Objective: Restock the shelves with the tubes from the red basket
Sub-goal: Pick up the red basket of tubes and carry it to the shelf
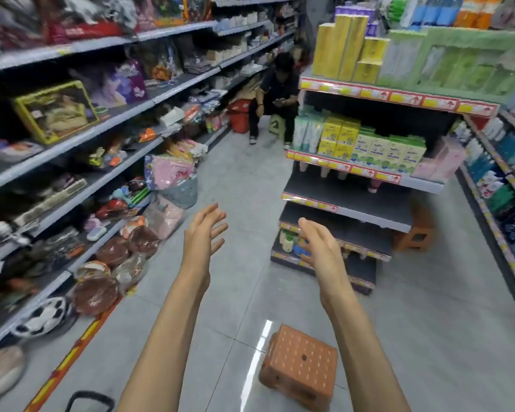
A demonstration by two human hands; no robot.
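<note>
A black handle (89, 398) shows at the bottom edge, and an orange stool (301, 365) stands on the floor. Above it, the left hand (204, 236) and right hand (317, 248) hang open and hold nothing. Farther off, pale tubes (305, 133) stand on the end shelf (339, 166). Farthest, a red basket (239, 115) sits beside a seated person (275, 93).

Under the fingers (211, 218), the grey floor tiles (244, 185) are smooth and glossy, catching light. Nearer than the fingers, the orange stool (302, 361) looks like matt perforated plastic; beyond them, the shelf boards (348, 191) are matt grey.
</note>
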